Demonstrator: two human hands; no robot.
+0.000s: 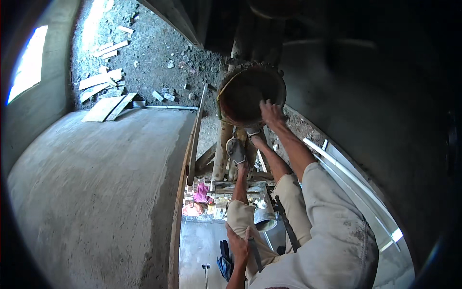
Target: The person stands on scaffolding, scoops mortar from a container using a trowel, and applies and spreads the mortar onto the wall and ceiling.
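A round dark bucket [236, 113] stands on the timber poles in front of me, its inside deep in shadow. My right hand [272, 114] reaches over its near right rim with curled fingers; whatever they grip is lost in the dark. My left hand [239, 244] rests against the knee of my beige trousers [240, 212], its thumb apart from the fingers. Beside that hand runs a dark strip [255, 254] along the trouser leg. My feet, in dark shoes [236, 150], are on the poles just below the bucket.
Wooden poles [221, 161] form a raised scaffold under me. A grey plastered wall [96, 192] lies left, with a plank [185, 192] along its edge. Boards [103, 108] and rubble lie on the ground beyond. A metal pail [265, 221] and pink bag [201, 192] are below; a white pipe [344, 166] runs right.
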